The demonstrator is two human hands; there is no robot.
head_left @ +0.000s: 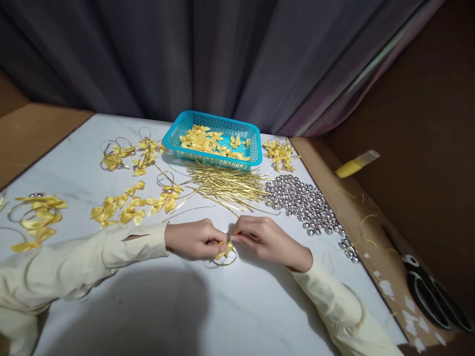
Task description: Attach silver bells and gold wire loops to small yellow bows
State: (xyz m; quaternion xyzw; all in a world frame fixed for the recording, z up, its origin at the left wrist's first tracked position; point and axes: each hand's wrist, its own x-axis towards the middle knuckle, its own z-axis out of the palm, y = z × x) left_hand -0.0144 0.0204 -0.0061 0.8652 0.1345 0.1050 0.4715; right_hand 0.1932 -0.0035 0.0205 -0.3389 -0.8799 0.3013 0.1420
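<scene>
We're pinching a yellow bow [224,252] lower center w/ left hand [204,240] + right hand [261,238], wire-looped bows [114,160] upper left prob done, loose bows [200,140] in top-center basket [171,142] prob left.

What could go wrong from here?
The small bow, pinched between the left hand and right hand, could slip or crumple, as the fingertips partly cover it.

The silver beads lie loose along the right edge of the white tabletop; a sweep of the right arm might scatter some.

The gold wires lie crossed, with stray ends near the hands, so one might snag.
</scene>
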